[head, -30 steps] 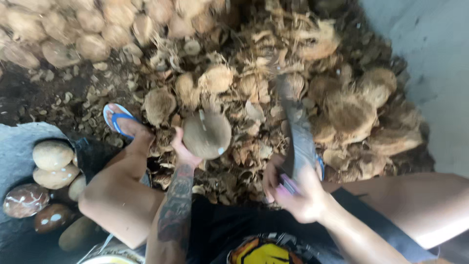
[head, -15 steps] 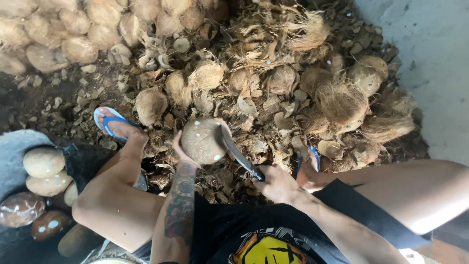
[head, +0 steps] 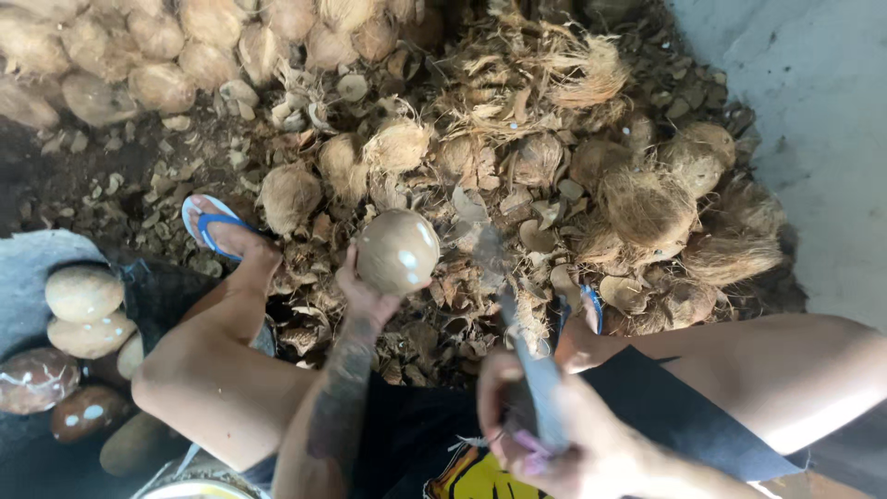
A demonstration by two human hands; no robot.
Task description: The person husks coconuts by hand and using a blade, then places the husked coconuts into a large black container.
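Left hand [head: 362, 298] grips coconut [head: 397, 249]; right hand [head: 540, 434] grips blade [head: 517, 342]

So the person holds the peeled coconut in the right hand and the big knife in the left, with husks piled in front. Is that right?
Not quite: the hands are swapped. In the head view the left hand holds up the peeled coconut, and the right hand grips the big knife. The husks do lie piled in front.

Left hand [head: 362, 298] raised, fingers cupped upward; right hand [head: 545, 442] fisted closed, held low.
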